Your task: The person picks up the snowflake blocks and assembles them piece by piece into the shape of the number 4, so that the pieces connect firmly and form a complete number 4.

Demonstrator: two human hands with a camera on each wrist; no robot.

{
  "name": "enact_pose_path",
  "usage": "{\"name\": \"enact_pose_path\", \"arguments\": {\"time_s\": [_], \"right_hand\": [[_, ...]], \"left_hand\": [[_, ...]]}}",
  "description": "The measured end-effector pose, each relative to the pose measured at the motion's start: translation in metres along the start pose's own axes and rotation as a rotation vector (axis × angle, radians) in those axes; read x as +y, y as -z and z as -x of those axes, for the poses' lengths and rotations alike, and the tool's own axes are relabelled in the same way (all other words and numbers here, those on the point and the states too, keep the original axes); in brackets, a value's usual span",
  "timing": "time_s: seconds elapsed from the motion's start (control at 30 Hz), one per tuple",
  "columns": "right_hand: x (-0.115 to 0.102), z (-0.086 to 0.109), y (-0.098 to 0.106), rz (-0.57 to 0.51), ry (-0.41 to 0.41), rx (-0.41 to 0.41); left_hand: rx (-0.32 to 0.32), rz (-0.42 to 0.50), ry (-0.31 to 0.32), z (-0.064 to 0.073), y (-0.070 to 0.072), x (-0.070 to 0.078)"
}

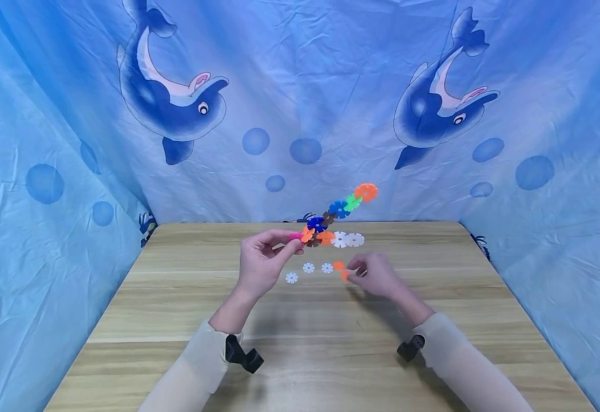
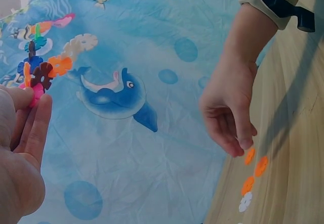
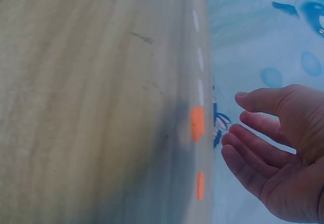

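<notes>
Surface: pale wood-grain tabletop, striped lengthwise, one table in my feed. Blue fabric backdrop wraps the back and both sides, creased, printed with bubbles and two big dolphins on the back panel in my head view.

Hands are well apart. Left hand is raised above the table, thumb and fingers pinching the pink end of a chain of plastic snowflake discs. Chain is off the table, forking away from the fingers toward the right.

Chain count, what I can make out: 1 pink and 1 orange at the fork; upper branch 1 dark blue, 1 brown, 1 lighter blue, 1 green, 1 orange; lower branch 1 brown, 1 orange, 2 white. Call it 11 minimum, discs overlap near the fingers.

Loose on the table: 3 white snowflake discs, spaced apart, and 3 orange snowflake discs just to their right; left wrist view gives me all three orange.

Right hand is just over the orange ones, fingers loosely bent, thumb clear of them, nothing held. 2 light sleeves, 1 black wrist mount at each cuff.
</notes>
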State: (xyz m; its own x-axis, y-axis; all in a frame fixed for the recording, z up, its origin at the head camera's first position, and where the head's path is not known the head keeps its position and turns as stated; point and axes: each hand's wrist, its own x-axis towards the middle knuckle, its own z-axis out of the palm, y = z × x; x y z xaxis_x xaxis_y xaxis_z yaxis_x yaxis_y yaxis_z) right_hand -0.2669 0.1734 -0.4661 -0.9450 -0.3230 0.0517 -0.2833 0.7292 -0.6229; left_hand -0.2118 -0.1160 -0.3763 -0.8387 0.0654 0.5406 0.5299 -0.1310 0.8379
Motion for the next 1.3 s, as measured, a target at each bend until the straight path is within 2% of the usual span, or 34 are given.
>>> {"name": "enact_pose_path", "arguments": {"time_s": [0.3, 0.5, 0.7, 0.83, 1.03, 1.3], "right_hand": [[0.002, -0.003, -0.015, 0.022, -0.020, -0.011], [0.004, -0.008, -0.024, 0.104, -0.074, 0.032], [0.006, -0.012, -0.030, 0.177, -0.089, 0.046], [0.007, -0.014, -0.031, 0.182, -0.107, 0.038], [0.008, -0.017, -0.029, 0.130, -0.133, 0.017], [0.008, -0.018, -0.024, 0.114, -0.210, -0.064]], "left_hand": [[-0.004, 0.019, -0.014, 0.002, 0.001, -0.002], [-0.023, 0.029, -0.027, 0.001, -0.001, -0.001], [-0.024, 0.037, -0.022, 0.002, 0.001, -0.002], [-0.027, 0.037, -0.024, 0.002, 0.001, -0.002], [-0.025, 0.036, -0.024, 0.001, 0.001, -0.002], [-0.023, 0.038, -0.010, 0.002, 0.000, -0.001]]}}
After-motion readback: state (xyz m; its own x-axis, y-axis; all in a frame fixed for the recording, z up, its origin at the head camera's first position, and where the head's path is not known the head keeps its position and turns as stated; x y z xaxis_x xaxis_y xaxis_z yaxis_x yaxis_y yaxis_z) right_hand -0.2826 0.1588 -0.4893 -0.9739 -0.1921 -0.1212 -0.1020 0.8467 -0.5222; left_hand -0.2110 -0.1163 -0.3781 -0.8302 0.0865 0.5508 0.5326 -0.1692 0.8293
